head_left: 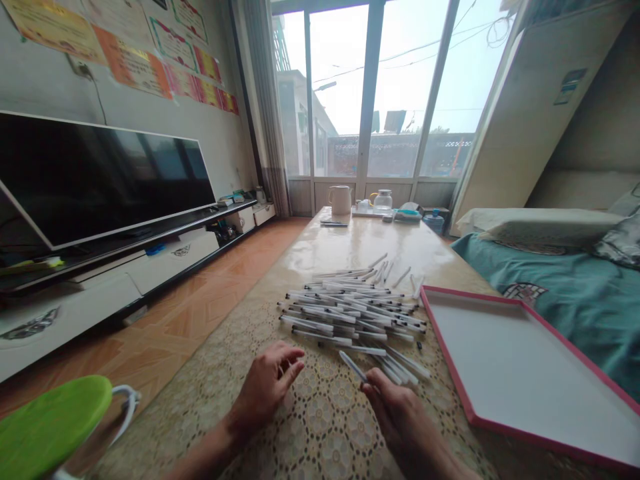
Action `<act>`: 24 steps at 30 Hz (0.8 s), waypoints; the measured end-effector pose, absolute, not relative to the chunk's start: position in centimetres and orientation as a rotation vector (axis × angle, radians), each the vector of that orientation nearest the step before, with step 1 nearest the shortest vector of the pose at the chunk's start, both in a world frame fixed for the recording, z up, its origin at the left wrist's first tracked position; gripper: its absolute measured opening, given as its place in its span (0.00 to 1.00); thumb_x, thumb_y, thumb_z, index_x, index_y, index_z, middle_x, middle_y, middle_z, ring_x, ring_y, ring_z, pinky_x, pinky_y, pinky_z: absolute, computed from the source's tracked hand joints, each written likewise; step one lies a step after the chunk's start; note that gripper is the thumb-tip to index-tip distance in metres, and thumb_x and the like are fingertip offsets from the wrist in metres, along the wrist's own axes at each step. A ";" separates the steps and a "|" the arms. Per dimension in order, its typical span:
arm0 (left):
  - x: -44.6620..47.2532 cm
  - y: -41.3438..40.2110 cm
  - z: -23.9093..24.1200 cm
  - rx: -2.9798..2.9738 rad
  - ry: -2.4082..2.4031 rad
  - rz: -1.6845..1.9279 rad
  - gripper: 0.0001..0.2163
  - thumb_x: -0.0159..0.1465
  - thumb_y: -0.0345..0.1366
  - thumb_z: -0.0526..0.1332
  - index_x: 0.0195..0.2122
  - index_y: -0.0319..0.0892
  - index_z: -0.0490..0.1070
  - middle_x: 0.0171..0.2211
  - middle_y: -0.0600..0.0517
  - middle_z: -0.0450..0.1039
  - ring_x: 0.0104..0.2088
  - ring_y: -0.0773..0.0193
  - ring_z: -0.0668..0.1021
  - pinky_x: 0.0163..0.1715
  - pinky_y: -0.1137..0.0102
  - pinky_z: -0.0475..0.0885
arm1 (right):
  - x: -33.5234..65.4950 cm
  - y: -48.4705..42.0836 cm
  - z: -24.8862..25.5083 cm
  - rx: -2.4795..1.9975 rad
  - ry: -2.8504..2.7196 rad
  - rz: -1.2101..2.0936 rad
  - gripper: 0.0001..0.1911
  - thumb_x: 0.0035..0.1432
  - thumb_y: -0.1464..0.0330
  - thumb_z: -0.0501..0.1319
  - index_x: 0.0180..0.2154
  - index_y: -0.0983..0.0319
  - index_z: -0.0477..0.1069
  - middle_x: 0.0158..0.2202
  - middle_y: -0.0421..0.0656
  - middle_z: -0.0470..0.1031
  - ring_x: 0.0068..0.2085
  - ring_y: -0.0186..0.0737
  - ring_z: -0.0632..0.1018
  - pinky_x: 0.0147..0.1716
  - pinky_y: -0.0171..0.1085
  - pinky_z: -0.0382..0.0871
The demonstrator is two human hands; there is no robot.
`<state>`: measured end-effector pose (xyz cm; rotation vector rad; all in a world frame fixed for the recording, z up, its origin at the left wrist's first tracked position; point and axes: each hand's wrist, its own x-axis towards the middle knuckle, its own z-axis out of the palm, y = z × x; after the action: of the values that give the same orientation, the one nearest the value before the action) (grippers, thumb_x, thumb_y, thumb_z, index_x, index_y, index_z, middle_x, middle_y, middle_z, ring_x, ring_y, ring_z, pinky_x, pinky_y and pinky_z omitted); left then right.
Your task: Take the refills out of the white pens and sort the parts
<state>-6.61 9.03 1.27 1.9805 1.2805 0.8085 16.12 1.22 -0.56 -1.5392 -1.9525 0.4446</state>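
Observation:
A heap of several white pens [350,307] with dark tips lies across the middle of the long table [260,413], which has a lace-patterned cover. My right hand [395,417] is pinched on one white pen [353,366] at the near edge of the heap, lifting its end. My left hand [267,383] rests on the cover just left of the heap, fingers loosely curled and apart, holding nothing. A shallow white tray with a pink rim [467,400] lies to the right of the pens.
At the table's far end stand a white jug [341,199], a glass teapot [383,200] and small items. A TV [100,177] on a low cabinet lines the left wall. A bed with teal cover [575,300] is on the right. A green stool [50,427] stands near left.

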 end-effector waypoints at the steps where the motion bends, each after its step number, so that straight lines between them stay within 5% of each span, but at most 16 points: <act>1: -5.5 8.0 1.2 1.802 1.176 0.744 0.14 0.57 0.44 0.58 0.39 0.39 0.74 0.31 0.48 0.71 0.28 0.63 0.73 0.29 0.70 0.68 | 15.8 1.2 -0.4 -1.538 -1.955 0.465 0.16 0.64 0.62 0.42 0.30 0.59 0.61 0.21 0.39 0.70 0.22 0.35 0.72 0.23 0.31 0.59; 7: 0.2 4.1 -0.9 0.959 0.858 0.836 0.18 0.50 0.48 0.65 0.31 0.36 0.75 0.15 0.57 0.64 0.14 0.75 0.63 0.15 0.78 0.57 | 14.7 1.0 0.2 -1.428 -1.978 0.526 0.14 0.63 0.62 0.46 0.33 0.59 0.66 0.30 0.43 0.76 0.30 0.37 0.76 0.29 0.31 0.62; 15: 0.5 5.0 -0.7 0.544 0.829 1.187 0.10 0.48 0.37 0.69 0.30 0.38 0.75 0.23 0.52 0.74 0.24 0.71 0.74 0.27 0.77 0.71 | 16.7 1.6 -1.1 -1.388 -1.381 1.164 0.27 0.58 0.47 0.41 0.26 0.62 0.62 0.14 0.36 0.64 0.11 0.30 0.63 0.10 0.28 0.53; 24: 0.3 5.0 -0.2 0.567 0.819 1.164 0.10 0.49 0.35 0.69 0.31 0.36 0.75 0.24 0.50 0.75 0.25 0.68 0.77 0.30 0.74 0.74 | 17.0 1.8 -1.5 -1.271 -1.419 1.117 0.25 0.59 0.51 0.47 0.25 0.64 0.64 0.14 0.34 0.60 0.15 0.27 0.60 0.15 0.27 0.53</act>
<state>0.32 4.96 -0.23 0.5665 0.8194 1.1636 17.03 1.83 -1.48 -1.2708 -1.4186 1.1168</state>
